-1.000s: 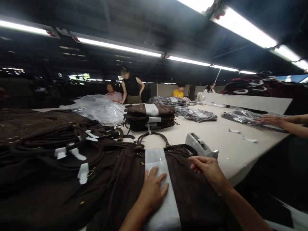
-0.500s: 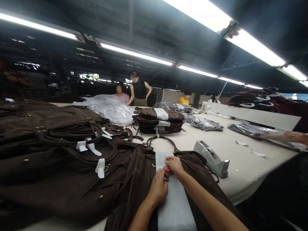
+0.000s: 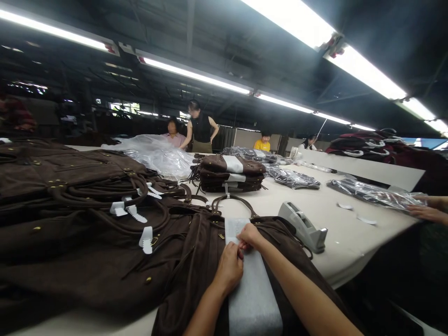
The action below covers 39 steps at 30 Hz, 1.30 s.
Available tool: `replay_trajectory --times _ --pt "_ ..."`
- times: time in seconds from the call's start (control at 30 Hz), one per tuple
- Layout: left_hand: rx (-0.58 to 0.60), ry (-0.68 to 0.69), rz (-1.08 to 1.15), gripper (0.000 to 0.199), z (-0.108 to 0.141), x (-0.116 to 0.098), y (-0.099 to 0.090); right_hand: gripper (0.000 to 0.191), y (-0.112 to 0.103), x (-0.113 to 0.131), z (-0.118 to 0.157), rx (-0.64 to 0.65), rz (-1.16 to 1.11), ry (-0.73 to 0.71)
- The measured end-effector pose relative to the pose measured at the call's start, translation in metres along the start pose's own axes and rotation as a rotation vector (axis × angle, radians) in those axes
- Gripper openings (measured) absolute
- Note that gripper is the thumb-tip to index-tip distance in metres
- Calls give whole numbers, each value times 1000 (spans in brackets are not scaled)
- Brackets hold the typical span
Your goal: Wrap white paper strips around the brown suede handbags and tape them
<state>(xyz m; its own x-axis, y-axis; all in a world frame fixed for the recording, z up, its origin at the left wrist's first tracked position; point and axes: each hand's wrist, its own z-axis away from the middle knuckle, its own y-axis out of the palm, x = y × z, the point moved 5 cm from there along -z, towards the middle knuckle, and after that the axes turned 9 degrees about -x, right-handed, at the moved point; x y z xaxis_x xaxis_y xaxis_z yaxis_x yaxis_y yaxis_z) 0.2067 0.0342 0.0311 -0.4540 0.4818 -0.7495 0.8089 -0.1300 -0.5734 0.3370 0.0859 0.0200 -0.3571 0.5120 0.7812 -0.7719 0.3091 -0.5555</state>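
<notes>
Before me lies a dark brown handbag [image 3: 206, 252], its looped handles pointing away from me. A pale grey-white paper band [image 3: 254, 291] runs lengthwise over it. My left hand [image 3: 230, 265] rests on the band with its fingers curled in. Touching it, my right hand [image 3: 249, 236] is pinched at the band's upper part. Whatever sits between the fingertips of either hand is too small or hidden to make out. A grey tape dispenser [image 3: 303, 228] stands just right of the bag.
More brown bags [image 3: 70, 186] with white tags pile up at left. Banded bags [image 3: 231, 173] are stacked ahead, beside clear plastic [image 3: 157, 156]. Plastic-wrapped bags [image 3: 294, 177] and paper strips [image 3: 366, 220] lie on the right. A co-worker's hands [image 3: 425, 210] touch a wrapped bag [image 3: 371, 193]; other people stand behind.
My right hand's fingers have curled in closer to the left hand over the band. At the right edge, the co-worker's hands have come further into view on the wrapped bag.
</notes>
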Motion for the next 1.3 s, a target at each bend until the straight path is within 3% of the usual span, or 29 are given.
replay_trajectory --times 0.37,0.53,0.6,0.67,0.7,0.77,0.83,0.9,0.93,1.03,1.13,1.3 --pt "-15 42 -40 21 2 2 5 20 -3 -21 16 6 89 -148" --pt "-24 58 -66 23 2 3 5 24 -16 -30 45 163 88 -130" --pt "-31 63 -77 24 2 2 4 20 -38 -37 59 222 54 -154" --pt "-35 67 -85 25 1 0 3 17 -78 -42 64 182 -42 -234" --pt "-34 68 -88 25 1 -1 3 17 -107 -44 61 99 -106 -285" --pt "-27 72 -90 26 1 -5 3 15 -176 -51 50 -195 -175 -339" --pt "-13 81 -88 26 0 -6 3 9 -244 -63 39 -506 -123 -297" --pt "6 97 -89 25 -4 -4 4 7 -294 -76 28 -662 -59 -220" --pt "18 103 -102 24 -6 -1 6 8 -310 -82 22 -678 -44 -182" --pt "47 123 -114 20 -13 12 11 17 -324 -98 2 -590 -49 -71" --pt "57 127 -104 17 -15 22 13 28 -308 -103 -13 -480 -65 9" --pt "-10 139 -78 19 -10 26 11 18 -292 -98 -16 -431 -58 -7"
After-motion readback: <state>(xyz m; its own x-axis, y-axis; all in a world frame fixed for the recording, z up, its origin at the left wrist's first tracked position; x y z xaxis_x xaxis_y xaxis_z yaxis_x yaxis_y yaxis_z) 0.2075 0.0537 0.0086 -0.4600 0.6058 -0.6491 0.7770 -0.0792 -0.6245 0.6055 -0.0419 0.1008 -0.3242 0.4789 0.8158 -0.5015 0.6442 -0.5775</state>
